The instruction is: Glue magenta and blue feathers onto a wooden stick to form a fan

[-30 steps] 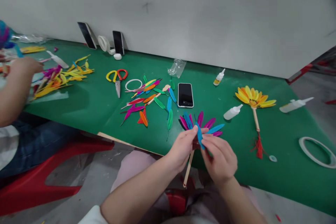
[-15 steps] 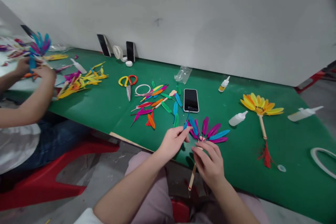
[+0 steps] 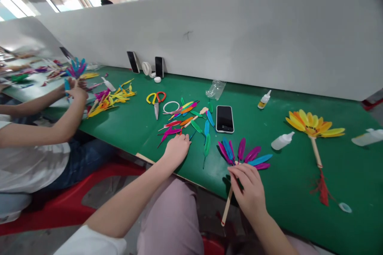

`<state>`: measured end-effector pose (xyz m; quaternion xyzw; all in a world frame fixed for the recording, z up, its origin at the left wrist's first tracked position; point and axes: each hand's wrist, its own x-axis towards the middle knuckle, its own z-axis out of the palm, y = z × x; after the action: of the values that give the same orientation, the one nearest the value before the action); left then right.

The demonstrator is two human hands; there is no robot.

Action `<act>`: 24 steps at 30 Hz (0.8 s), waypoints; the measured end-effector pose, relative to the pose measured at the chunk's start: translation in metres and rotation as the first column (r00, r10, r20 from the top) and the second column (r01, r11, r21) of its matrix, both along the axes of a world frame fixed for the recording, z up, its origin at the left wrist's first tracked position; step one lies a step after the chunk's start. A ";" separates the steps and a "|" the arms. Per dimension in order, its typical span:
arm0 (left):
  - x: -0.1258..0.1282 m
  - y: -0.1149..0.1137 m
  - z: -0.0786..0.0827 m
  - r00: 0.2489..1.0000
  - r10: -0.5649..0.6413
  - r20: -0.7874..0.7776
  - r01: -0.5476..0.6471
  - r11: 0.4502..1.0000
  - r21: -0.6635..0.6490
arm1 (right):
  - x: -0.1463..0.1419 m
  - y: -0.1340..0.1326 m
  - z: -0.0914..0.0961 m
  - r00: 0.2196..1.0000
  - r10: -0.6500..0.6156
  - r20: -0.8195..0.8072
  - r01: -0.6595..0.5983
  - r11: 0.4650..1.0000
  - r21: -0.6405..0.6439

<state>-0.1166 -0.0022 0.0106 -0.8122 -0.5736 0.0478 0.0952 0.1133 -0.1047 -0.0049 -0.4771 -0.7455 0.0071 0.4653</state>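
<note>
My right hand (image 3: 248, 187) is closed around the head of a wooden-stick fan, whose stick (image 3: 227, 209) slants down past the table edge. Purple feathers (image 3: 241, 149) and blue feathers (image 3: 261, 160) spread from its top. To the left, my left hand (image 3: 177, 149) rests low over the table with fingers drawn together, at the near side of a loose feather pile (image 3: 187, 120). A thin blue feather tip (image 3: 193, 134) pokes out beside its fingertips; the rest is hidden. A green feather (image 3: 207, 145) lies between the hands.
Scissors (image 3: 156, 103), a white ring (image 3: 171, 107) and a phone (image 3: 224, 119) lie beyond the pile. Glue bottles (image 3: 282, 141) and a finished-looking yellow feather fan (image 3: 315, 127) are at right. A co-worker's hands (image 3: 78, 89) hold another fan at left. A white partition (image 3: 215, 40) stands behind.
My left hand has moved left, away from the fan, over to the feather pile. My right hand still holds the fan. The camera view has shifted slightly.
</note>
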 end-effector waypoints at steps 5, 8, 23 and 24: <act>-0.003 -0.006 -0.006 1.000 -0.013 -0.018 0.013 0.999 -0.041 | 0.002 0.001 -0.002 1.000 -0.005 -0.002 0.005 1.000 0.004; -0.007 -0.012 -0.001 0.999 -0.039 -0.038 0.036 0.996 -0.076 | 0.003 0.002 0.000 1.000 0.001 -0.005 -0.001 1.000 0.002; 0.076 0.107 0.008 0.886 0.091 0.454 0.038 0.963 -0.267 | 0.004 0.002 0.005 0.997 0.007 -0.073 -0.009 1.000 -0.027; 0.076 0.110 0.005 0.872 0.111 0.476 0.038 0.956 -0.291 | 0.004 0.003 0.005 0.997 0.003 -0.079 -0.005 1.000 -0.025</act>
<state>-0.0407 0.1075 0.0155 -0.7918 -0.5810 -0.0728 -0.1737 0.1176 -0.1019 0.0004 -0.4805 -0.7274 0.0363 0.4886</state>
